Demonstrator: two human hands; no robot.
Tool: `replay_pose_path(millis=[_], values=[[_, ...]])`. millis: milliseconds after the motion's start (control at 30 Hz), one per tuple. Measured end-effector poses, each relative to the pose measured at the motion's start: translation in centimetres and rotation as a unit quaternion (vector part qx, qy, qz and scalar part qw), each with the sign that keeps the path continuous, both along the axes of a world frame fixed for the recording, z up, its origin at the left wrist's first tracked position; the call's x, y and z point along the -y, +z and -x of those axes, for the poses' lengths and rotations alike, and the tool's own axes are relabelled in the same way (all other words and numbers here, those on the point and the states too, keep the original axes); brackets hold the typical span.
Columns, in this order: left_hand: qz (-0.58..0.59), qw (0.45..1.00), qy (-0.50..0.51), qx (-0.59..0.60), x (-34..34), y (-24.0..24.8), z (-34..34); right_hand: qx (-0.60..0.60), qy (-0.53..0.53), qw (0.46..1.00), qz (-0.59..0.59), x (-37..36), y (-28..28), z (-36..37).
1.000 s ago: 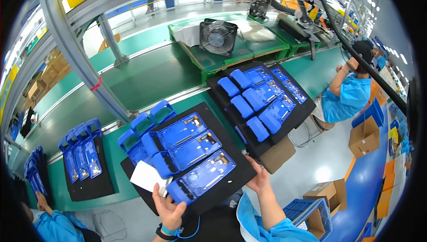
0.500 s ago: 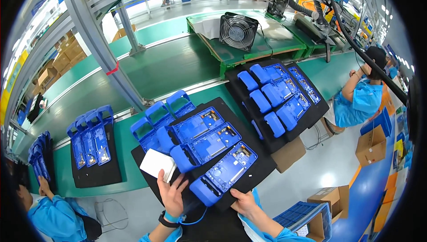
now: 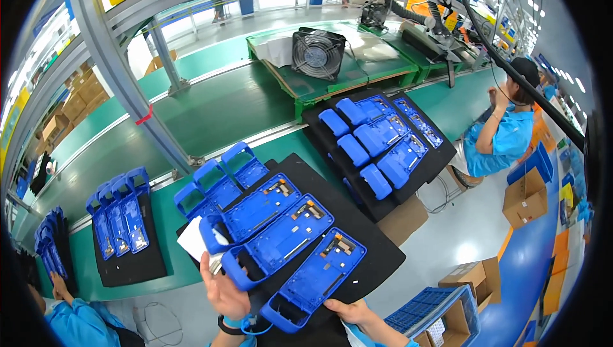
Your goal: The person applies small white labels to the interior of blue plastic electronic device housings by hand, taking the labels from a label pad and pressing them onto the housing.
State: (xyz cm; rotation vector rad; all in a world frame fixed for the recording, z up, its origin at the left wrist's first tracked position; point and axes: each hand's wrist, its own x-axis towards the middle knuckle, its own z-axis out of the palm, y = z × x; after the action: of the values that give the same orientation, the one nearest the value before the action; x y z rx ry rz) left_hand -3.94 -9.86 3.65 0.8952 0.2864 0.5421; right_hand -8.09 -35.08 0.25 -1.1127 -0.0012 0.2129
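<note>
My left hand [image 3: 226, 294], fingers spread, is beside the near end of the middle blue plastic housing [image 3: 287, 235] and a white pad or stack [image 3: 193, 240]. Whether a fingertip touches either is unclear. A blue cord runs from a band on that wrist. My right hand [image 3: 355, 313] has its thumb on the near edge of a black board [image 3: 377, 251], beside the nearest blue housing [image 3: 319, 277]; its other fingers are hidden below. Another open housing [image 3: 258, 206] lies farther back. Small orange and white parts show inside these housings.
Blue frames [image 3: 214, 184] stand behind the board. A second black board [image 3: 440, 162] carries several housings, right. A fan [image 3: 318, 54] sits on a green platform [image 3: 357, 85]. Co-workers sit left [image 3: 76, 321] and right [image 3: 501, 136]. A blue crate [image 3: 415, 312] and cartons [image 3: 525, 198] stand right.
The view has shifted. The board and its housings appear nearer, and housings now cover part of the white pad. My left hand is lower and farther left; my right thumb stays at the board's edge.
</note>
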Motion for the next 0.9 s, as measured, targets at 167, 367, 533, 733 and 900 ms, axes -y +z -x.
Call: replay_pose_path(millis=[167,367,533,733,900], values=[[-0.030,0.999,-0.017,0.038,0.4,3.4,0.3,0.012,0.019,1.000,0.011,0.9,2.9,-0.6],[-0.050,0.994,-0.045,0.089,2.3,7.4,-2.5,0.055,-0.006,0.998,-0.009,3.5,6.0,-3.6],[-0.017,0.971,-0.152,0.183,7.4,11.6,-7.2,0.068,-0.086,0.992,-0.068,7.4,8.6,-6.7],[0.014,0.945,-0.266,0.191,16.0,13.6,-16.0,0.112,-0.194,0.972,-0.075,15.6,10.8,-12.0],[0.077,0.929,-0.325,0.157,25.5,15.6,-24.6,0.147,-0.240,0.958,-0.053,25.0,9.4,-19.2]])
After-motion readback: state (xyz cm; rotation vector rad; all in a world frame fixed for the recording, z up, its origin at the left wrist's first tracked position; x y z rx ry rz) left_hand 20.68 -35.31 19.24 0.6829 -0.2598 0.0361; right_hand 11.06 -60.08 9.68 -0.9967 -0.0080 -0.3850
